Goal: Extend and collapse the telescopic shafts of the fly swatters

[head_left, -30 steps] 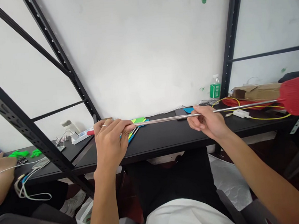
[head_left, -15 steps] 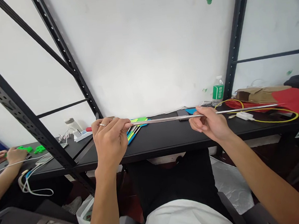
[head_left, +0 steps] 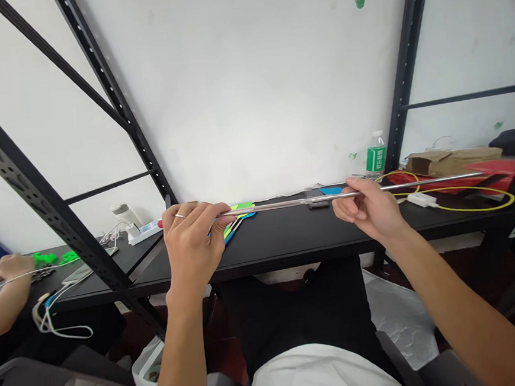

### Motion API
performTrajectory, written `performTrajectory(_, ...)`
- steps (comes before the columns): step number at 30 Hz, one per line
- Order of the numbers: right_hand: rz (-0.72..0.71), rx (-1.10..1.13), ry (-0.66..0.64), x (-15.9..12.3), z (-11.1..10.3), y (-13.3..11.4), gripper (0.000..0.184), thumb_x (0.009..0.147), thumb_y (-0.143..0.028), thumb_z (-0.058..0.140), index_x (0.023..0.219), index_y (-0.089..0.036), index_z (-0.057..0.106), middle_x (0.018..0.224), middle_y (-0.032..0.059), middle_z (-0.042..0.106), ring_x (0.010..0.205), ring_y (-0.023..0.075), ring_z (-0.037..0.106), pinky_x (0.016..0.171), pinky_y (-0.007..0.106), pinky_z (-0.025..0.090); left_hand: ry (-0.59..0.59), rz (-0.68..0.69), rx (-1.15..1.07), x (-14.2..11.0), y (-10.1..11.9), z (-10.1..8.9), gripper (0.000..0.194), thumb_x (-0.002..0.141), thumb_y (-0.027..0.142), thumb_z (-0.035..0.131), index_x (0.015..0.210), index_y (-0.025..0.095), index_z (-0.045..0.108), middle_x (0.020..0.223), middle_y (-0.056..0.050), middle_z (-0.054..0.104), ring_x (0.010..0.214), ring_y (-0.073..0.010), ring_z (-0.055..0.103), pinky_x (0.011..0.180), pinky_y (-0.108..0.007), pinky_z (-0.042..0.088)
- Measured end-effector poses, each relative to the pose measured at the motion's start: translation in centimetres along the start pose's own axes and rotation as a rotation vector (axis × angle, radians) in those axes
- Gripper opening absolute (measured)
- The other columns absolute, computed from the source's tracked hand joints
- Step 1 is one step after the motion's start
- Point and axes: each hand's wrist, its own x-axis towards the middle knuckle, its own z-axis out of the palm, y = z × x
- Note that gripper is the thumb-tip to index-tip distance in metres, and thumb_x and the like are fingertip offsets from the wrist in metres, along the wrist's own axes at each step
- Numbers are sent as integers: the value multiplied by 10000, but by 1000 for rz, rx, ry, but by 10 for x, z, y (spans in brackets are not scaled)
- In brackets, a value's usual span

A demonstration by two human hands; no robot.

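A red telescopic fly swatter is stretched level across my view above the black table [head_left: 278, 233]. Its thin metal rod [head_left: 280, 205] runs between my hands, and its flat red head [head_left: 514, 168] shows almost edge-on at the far right. My left hand [head_left: 193, 228] is closed around the handle end, where only a red tip sticks out. My right hand [head_left: 365, 202] pinches the rod between thumb and fingers, nearer the head. Behind my left hand lie several folded swatters [head_left: 237, 221] in yellow, green and blue, partly covered. Another blue piece [head_left: 330, 191] lies behind the rod.
A bottle [head_left: 376, 154] with a green label stands by the wall. To the right are a cardboard box [head_left: 453, 161], a yellow cable [head_left: 468, 208] and a white adapter [head_left: 422, 199]. A black rack post [head_left: 83, 242] rises at left, beyond which a co-worker's hands [head_left: 16, 268] handle something.
The swatter's head has turned from showing its flat face to nearly edge-on. My right hand has moved slightly right along with the rod; both hands keep their hold.
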Motion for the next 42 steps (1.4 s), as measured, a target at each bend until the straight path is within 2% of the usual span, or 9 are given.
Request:
performTrajectory(5,-21,-23,-10,0,0,1,533,932,-355,572,430,-177,571,364,-14,287,403,125,363,471,303,257,-55,-18,24,0,1,0,196,1002,324,549,860,240,655,836,-15,743,808,-222,610,897,-421,361)
performTrajectory(11,-21,34,23,1,0,2,497,921,-345,604,452,-184,565,374,-27,279,396,121,343,459,294,270,-46,-12,-28,2,5,0,162,954,386,635,1022,243,664,888,-27,740,822,-221,638,957,-426,376)
performTrajectory(17,-18,-32,-34,0,0,2,547,961,-342,545,439,-178,564,374,-16,292,407,124,371,468,294,278,0,7,-5,1,1,0,131,965,337,625,878,247,661,819,-5,750,774,-214,639,920,-421,387)
performTrajectory(22,-19,-60,-56,0,-1,3,546,973,-346,526,458,-175,591,368,-14,297,414,131,390,468,290,283,-27,-6,10,0,-1,-1,219,1008,289,543,821,240,648,723,3,725,726,-208,616,914,-428,379)
performTrajectory(27,-22,4,5,0,0,0,507,943,-324,569,457,-180,571,375,-22,302,399,120,355,459,286,281,-63,1,-29,1,3,0,137,973,359,607,969,234,663,865,-24,747,788,-219,634,956,-435,391)
performTrajectory(29,-18,16,18,0,1,-1,496,930,-327,590,457,-181,566,375,-25,303,396,119,347,454,285,280,-43,-11,-31,2,3,1,178,941,390,653,1024,232,659,902,-34,747,806,-225,641,964,-435,399)
performTrajectory(34,-13,2,-9,0,2,0,509,939,-341,585,458,-176,574,371,-23,304,398,118,357,456,283,288,-7,-1,-8,1,-1,2,119,943,354,656,895,245,661,845,-16,743,810,-225,631,910,-415,398)
performTrajectory(38,-9,-41,-45,0,0,2,549,962,-376,558,453,-171,577,369,-18,300,407,122,384,459,281,293,42,-17,16,1,-3,0,156,968,339,616,865,248,688,848,-27,753,864,-241,617,875,-416,380)
performTrajectory(42,-19,-9,-10,1,0,1,522,936,-383,605,459,-175,560,366,-27,295,396,112,358,447,278,292,-23,-23,8,0,-2,-1,189,983,358,588,868,244,685,890,-37,756,885,-244,613,892,-422,370)
